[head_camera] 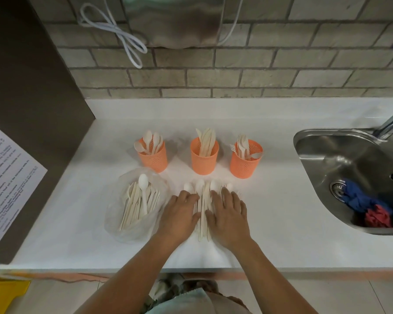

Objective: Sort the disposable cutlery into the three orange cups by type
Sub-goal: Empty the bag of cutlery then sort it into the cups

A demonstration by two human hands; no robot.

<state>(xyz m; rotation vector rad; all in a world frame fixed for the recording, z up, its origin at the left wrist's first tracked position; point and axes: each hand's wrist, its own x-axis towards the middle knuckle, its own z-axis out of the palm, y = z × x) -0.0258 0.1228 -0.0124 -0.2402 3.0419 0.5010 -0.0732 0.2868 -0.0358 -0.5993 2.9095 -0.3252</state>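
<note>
Three orange cups stand in a row on the white counter: the left cup (153,156) holds spoons, the middle cup (204,158) knives, the right cup (245,163) forks. In front of them lies a loose pile of pale cutlery (203,201). My left hand (179,213) and my right hand (228,214) lie flat on either side of this pile, fingers straight and pressing on the pieces. Spoon bowls stick out past my fingertips. A clear plastic bag (134,205) to the left holds several more pieces.
A steel sink (349,159) with blue and red cloths (368,207) lies at the right, its tap above. A dark cabinet wall (32,109) with a printed notice (7,177) bounds the left. The brick wall stands behind the cups.
</note>
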